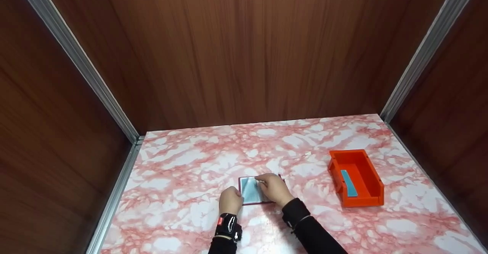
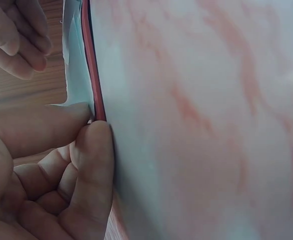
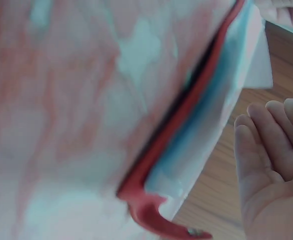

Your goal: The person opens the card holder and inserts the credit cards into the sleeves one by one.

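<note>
Flat on the table lies a small rectangular thing with a thin dark red edge and a shiny pale blue face [image 1: 249, 192]. At its left edge, my left hand [image 1: 230, 200] pinches the red rim [image 2: 91, 60] between thumb and forefinger, as the left wrist view shows. My right hand [image 1: 275, 188] is over its right part and hides much of that side. The right wrist view shows the right hand's fingers [image 3: 266, 145] fairly straight, apart from the red edge. A curved red strap [image 3: 154, 217] sticks out from one corner there.
An orange open bin [image 1: 368, 177] stands to the right, with a light blue flat strip [image 1: 349, 183] leaning inside. The table [image 1: 183, 208] has a red and white marbled top. Brown wood panels [image 1: 244, 55] with metal corner rails enclose it at the back and sides.
</note>
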Tool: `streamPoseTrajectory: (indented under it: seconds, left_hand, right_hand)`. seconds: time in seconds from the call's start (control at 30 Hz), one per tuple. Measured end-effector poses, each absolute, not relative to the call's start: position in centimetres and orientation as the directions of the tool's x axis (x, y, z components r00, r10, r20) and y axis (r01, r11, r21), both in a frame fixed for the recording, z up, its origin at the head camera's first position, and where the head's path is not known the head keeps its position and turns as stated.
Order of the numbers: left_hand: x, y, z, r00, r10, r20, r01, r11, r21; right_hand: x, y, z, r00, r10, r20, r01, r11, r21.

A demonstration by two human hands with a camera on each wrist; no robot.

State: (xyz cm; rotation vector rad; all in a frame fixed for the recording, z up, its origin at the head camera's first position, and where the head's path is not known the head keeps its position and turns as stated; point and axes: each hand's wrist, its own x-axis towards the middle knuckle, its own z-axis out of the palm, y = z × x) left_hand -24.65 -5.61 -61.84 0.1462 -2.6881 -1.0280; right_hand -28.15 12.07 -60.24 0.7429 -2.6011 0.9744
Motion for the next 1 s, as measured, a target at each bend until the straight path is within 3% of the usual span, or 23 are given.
streamPoseTrajectory:
  seconds: [0.4, 1.0]
  left_hand:
    - [-24.6, -5.5, -61.8, -0.965, -0.193, 0.178, -0.022, 0.734, 0.679]
    - [-24.6, -5.6, -61.8, -0.969, -0.186, 0.161, -0.025, 0.727, 0.686]
  right_hand:
    - [-27.8, 15.8, -58.1, -0.849, -0.315, 0.424, -0.519, 0.643, -0.562]
    - [-27.7, 23.9, -55.7, -0.881, -0.123, 0.457, -0.405, 0.695, -0.594]
